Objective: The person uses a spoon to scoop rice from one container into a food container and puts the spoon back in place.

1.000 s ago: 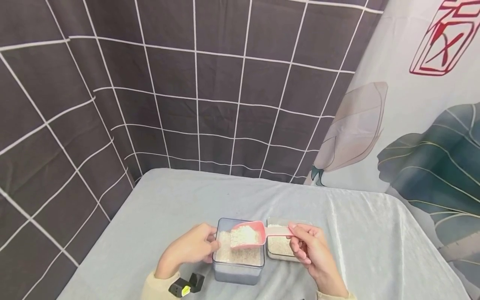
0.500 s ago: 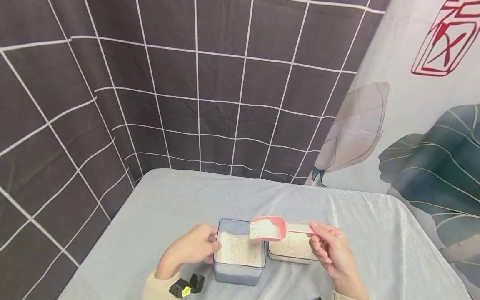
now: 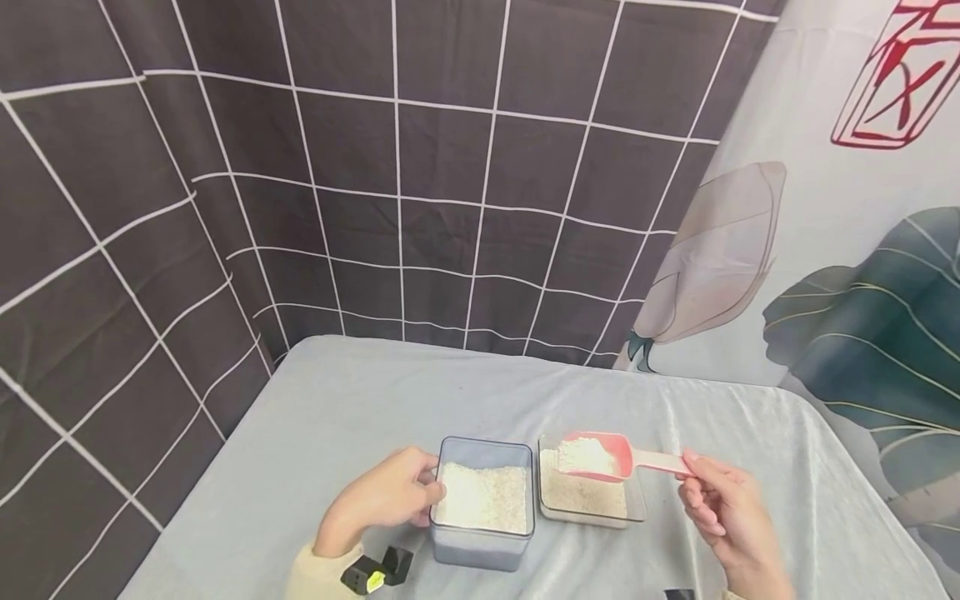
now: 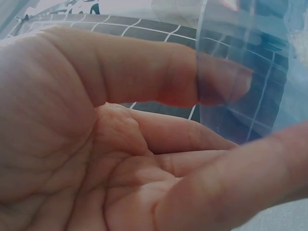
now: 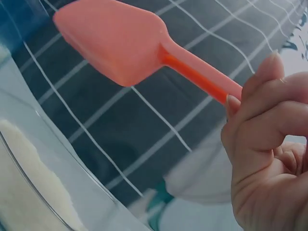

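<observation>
Pink scoop (image 3: pixel 621 457), head view: the bowl lies over the clear container (image 3: pixel 636 502), its opening end toward the blue container and its handle running off to the right. It bears a heap of white granular material (image 3: pixel 585 456), too fine to identify. In the right wrist view the underside of the bowl shows bare and raised, apart from the clear container, whose rim and pale contents occupy the lower left corner.

The right hand (image 3: pixel 727 508) grasps the scoop by the far end of its handle, pinched between thumb and index finger; the remaining fingers are curled beneath.

The clear container is low and transparent, with pale material across its floor. Just beside it, on the left, stands the deeper blue container (image 3: pixel 480 550), upright, translucent and rectangular, with a layer of similar pale material (image 3: pixel 483 498) inside.

The left hand (image 3: pixel 390 490) grasps the left wall of the blue container near the rim. In the left wrist view one digit shows through the translucent wall, while another crosses in front.

Both containers rest on a table (image 3: pixel 375 392) covered in pale blue-grey cloth. A light sleeve (image 3: pixel 318 575) and a black device (image 3: pixel 367 575) with a yellow-green patch appear at the left wrist. Behind the table hangs a dark cloth (image 3: pixel 435 167) with a white grid; to its right, a white cloth (image 3: pixel 810 192) carries large leaf shapes and a red emblem.
</observation>
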{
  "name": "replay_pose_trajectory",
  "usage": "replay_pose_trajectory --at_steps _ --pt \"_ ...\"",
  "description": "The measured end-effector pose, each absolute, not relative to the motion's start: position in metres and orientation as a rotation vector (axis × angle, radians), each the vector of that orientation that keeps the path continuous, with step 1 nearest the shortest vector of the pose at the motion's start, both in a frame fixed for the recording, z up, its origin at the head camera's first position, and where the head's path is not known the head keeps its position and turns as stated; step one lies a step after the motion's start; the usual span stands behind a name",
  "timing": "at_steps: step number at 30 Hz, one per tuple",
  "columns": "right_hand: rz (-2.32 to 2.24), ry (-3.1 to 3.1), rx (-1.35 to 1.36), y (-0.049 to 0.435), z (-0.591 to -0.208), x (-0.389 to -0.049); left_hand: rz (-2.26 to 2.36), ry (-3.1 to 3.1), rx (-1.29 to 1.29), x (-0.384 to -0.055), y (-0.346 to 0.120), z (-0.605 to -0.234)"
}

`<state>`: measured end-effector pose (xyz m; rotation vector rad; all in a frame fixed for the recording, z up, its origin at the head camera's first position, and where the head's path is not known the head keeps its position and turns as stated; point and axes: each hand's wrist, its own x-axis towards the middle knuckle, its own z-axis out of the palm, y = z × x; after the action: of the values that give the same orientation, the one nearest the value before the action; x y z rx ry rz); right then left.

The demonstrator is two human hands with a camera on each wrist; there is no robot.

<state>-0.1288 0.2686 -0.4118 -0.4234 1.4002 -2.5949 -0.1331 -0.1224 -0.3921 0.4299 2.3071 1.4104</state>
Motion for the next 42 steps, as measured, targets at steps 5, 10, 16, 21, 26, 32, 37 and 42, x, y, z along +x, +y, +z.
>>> replay_pose_trajectory --at_steps 5,10,16,21,26,32,37,42 --pt "-2.595 1.503 -0.315 0.289 -0.413 -0.123 1.402 2.316 0.432 -0.133 -0.122 -0.392" --pt "-2.546 1.655 -0.173 0.300 -0.413 -0.119 1.403 2.313 0.443 -0.133 -0.123 -0.392" --pt "-2.505 1.745 -0.073 0.306 -0.414 -0.117 1.404 2.315 0.439 -0.132 -0.123 -0.392" --pt "-2.473 1.822 0.020 0.309 -0.414 -0.117 1.403 2.317 0.432 -0.132 -0.123 -0.392" --pt "-2.445 1.906 0.118 0.311 -0.415 -0.116 1.415 2.301 0.424 -0.132 -0.123 -0.391" --pt "-2.367 2.070 0.274 0.309 -0.415 -0.116 1.409 2.306 0.426 -0.132 -0.123 -0.391" --pt "-2.298 2.179 0.355 0.307 -0.412 -0.116 1.395 2.324 0.419 -0.131 -0.124 -0.390" --pt "-2.214 2.262 0.405 0.305 -0.407 -0.114 1.390 2.325 0.411 -0.132 -0.122 -0.390"
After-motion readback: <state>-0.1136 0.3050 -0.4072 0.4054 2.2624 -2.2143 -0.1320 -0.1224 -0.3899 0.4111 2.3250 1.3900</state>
